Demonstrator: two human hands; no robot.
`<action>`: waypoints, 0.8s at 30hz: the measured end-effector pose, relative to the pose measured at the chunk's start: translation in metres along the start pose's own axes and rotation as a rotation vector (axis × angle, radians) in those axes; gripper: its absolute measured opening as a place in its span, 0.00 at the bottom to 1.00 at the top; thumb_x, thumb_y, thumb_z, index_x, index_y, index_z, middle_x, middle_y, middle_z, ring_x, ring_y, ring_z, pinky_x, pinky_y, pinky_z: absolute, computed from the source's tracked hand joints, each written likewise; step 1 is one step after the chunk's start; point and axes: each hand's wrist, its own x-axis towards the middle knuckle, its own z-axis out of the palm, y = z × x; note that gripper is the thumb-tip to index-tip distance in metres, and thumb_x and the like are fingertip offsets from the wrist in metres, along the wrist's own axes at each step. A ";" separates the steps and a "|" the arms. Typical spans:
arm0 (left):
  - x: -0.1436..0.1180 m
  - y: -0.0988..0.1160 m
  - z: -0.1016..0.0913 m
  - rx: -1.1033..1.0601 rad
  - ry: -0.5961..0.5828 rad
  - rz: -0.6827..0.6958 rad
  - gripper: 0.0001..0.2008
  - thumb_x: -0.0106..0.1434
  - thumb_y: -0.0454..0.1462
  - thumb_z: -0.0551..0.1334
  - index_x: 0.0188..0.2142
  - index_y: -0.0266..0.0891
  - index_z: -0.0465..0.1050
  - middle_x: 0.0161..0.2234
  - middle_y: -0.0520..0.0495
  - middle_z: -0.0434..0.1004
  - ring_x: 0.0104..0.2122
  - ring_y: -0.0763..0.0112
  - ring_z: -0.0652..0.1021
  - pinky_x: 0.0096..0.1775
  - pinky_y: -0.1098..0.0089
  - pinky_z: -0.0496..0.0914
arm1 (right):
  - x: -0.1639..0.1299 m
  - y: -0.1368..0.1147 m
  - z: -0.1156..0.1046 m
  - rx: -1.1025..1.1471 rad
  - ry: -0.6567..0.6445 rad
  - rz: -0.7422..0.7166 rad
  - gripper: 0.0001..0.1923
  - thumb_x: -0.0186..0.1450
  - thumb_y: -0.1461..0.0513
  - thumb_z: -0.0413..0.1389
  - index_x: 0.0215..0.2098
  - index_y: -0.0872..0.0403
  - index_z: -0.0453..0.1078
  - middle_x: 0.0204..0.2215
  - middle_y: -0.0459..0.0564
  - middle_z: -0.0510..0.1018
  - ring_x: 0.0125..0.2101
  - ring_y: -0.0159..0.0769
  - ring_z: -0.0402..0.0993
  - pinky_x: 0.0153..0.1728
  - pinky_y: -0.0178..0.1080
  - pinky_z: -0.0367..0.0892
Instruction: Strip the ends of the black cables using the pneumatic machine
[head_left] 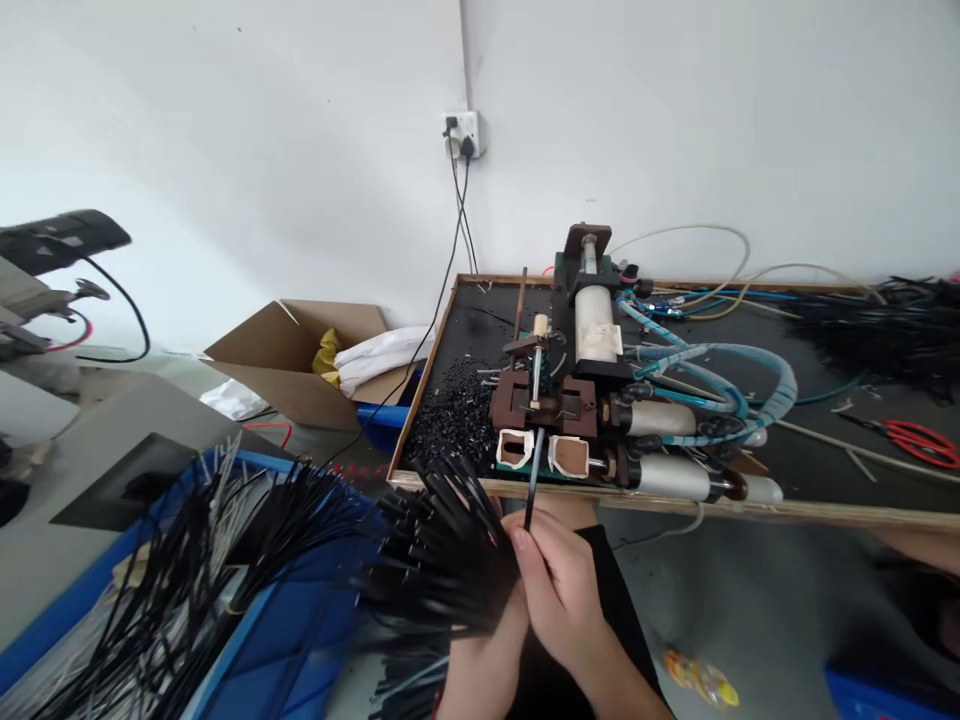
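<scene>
Right hand grip pinched tight on single black cable, tip poking up just before the machine's front slot at worktop edge. Left hand grip wrapped round fanned cable bundle, mostly hidden behind it. More cables in blue bin lower left; red cutters far right.

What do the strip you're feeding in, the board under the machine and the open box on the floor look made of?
Strip: probably black plastic, thin, slightly glossy.
Board: looks like wood, pale raw edge; top is matte black.
Box: brown corrugated cardboard, flaps open.
</scene>
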 end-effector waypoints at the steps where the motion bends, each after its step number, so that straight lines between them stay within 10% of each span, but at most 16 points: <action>1: 0.000 -0.002 0.001 -0.001 0.052 0.023 0.11 0.57 0.39 0.77 0.40 0.43 0.84 0.42 0.42 0.86 0.59 0.42 0.78 0.64 0.48 0.69 | -0.002 0.002 0.001 0.018 0.020 0.007 0.15 0.78 0.63 0.51 0.41 0.50 0.80 0.35 0.53 0.83 0.37 0.46 0.79 0.39 0.44 0.71; 6: 0.006 0.005 0.006 -0.164 0.058 -0.008 0.08 0.64 0.44 0.72 0.38 0.43 0.84 0.42 0.44 0.86 0.48 0.50 0.83 0.54 0.57 0.77 | -0.008 0.008 0.007 0.138 0.195 0.149 0.12 0.78 0.58 0.56 0.44 0.47 0.83 0.40 0.54 0.85 0.43 0.47 0.80 0.43 0.44 0.73; 10: 0.015 0.015 0.005 -0.378 0.024 -0.006 0.07 0.66 0.43 0.71 0.36 0.44 0.81 0.42 0.50 0.82 0.46 0.59 0.82 0.52 0.65 0.77 | -0.012 0.014 0.014 0.401 0.270 0.328 0.16 0.78 0.53 0.56 0.41 0.50 0.83 0.33 0.50 0.82 0.29 0.37 0.72 0.31 0.39 0.66; 24: 0.006 0.026 -0.011 -0.499 -0.075 0.162 0.08 0.67 0.45 0.70 0.42 0.48 0.78 0.15 0.60 0.68 0.12 0.75 0.65 0.26 0.69 0.71 | 0.006 0.011 0.018 1.387 0.000 0.561 0.19 0.72 0.49 0.63 0.32 0.54 0.76 0.10 0.33 0.52 0.16 0.28 0.42 0.22 0.33 0.51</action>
